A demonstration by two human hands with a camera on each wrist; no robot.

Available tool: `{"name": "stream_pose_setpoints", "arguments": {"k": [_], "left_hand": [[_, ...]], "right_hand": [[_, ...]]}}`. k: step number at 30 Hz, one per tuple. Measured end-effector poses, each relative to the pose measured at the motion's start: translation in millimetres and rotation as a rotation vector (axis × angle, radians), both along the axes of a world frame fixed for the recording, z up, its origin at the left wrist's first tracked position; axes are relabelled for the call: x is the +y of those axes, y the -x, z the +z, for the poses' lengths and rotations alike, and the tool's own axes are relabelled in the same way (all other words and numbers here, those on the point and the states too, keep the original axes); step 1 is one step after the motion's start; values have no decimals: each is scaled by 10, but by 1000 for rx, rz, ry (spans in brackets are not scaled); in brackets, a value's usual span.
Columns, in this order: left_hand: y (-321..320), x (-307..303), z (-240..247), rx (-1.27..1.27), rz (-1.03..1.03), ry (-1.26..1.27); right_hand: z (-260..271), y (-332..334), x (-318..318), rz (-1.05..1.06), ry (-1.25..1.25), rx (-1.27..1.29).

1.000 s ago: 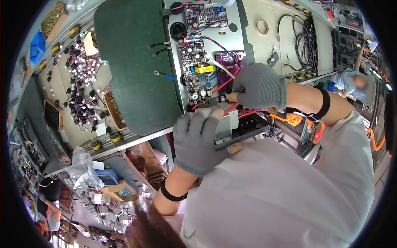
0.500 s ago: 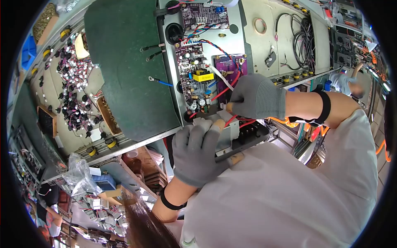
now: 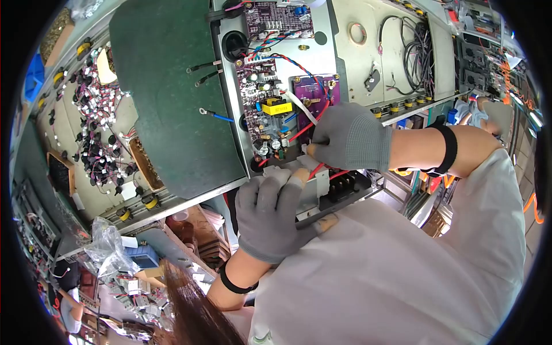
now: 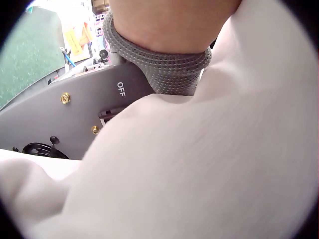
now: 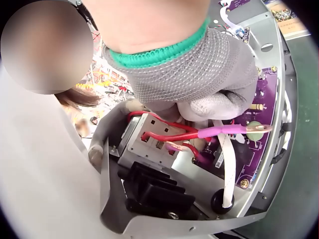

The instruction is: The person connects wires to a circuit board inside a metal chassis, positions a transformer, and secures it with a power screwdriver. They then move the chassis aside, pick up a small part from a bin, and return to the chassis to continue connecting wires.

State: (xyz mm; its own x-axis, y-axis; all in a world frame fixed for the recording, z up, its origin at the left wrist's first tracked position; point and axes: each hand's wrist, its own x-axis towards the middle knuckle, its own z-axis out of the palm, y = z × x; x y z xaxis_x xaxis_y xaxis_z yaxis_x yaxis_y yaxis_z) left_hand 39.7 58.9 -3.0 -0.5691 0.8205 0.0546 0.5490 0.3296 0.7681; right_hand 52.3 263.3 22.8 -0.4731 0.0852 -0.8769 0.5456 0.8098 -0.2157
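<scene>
My gloved left hand (image 3: pixel 267 213) grips the breaker block at the chassis's near end. Its fingers reach over the top and its thumb lies outside the grey front panel (image 4: pixel 75 117), which is marked OFF. In the right wrist view the breaker block (image 5: pixel 154 142) is pale grey, with red wires (image 5: pixel 174 137) running into it. My gloved right hand (image 3: pixel 351 138) is curled at the block's far side, pinching at a red wire; its fingertips are mostly hidden. A loose lug in a pink sleeve (image 5: pixel 224 130) sticks out below that hand. Beside it passes a white cable (image 5: pixel 228 169).
Circuit boards with a yellow transformer (image 3: pixel 277 107) and a purple board (image 3: pixel 310 92) fill the metal chassis. Black terminals (image 5: pixel 154 189) stand beside the breaker. Left lies a green mat (image 3: pixel 172 103), then piled connectors (image 3: pixel 98 132); right, coiled black cable (image 3: pixel 417 63).
The head view has shifted a little, carrying the chassis left and down in it. Both hands keep their places at the breaker block, the right one with only slight movement.
</scene>
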Motion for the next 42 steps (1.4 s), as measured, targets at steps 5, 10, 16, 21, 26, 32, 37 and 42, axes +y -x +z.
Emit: {"name": "stream_pose_setpoints", "arguments": {"k": [5, 10, 16, 21, 26, 32, 37, 42], "left_hand": [[0, -4, -4, 29, -19, 6], [5, -4, 8, 23, -19, 16], [8, 15, 15, -27, -5, 0], [7, -27, 9, -38, -3, 16], [-10, -13, -23, -57, 14, -26], [10, -9, -25, -30, -11, -35], [19, -1, -30, -52, -2, -60], [3, 11, -40, -41, 3, -61]], "right_hand": [[-14, 71, -14, 33, -7, -83], [-35, 127, 125, 75, 268, -188], [-55, 144, 67, 527, 55, -44], [-26, 229, -4, 627, -1, 27], [9, 218, -35, 576, -53, 9], [68, 273, -36, 654, -88, 61], [-43, 153, 10, 762, -132, 209], [-109, 68, 27, 801, -158, 293]]}}
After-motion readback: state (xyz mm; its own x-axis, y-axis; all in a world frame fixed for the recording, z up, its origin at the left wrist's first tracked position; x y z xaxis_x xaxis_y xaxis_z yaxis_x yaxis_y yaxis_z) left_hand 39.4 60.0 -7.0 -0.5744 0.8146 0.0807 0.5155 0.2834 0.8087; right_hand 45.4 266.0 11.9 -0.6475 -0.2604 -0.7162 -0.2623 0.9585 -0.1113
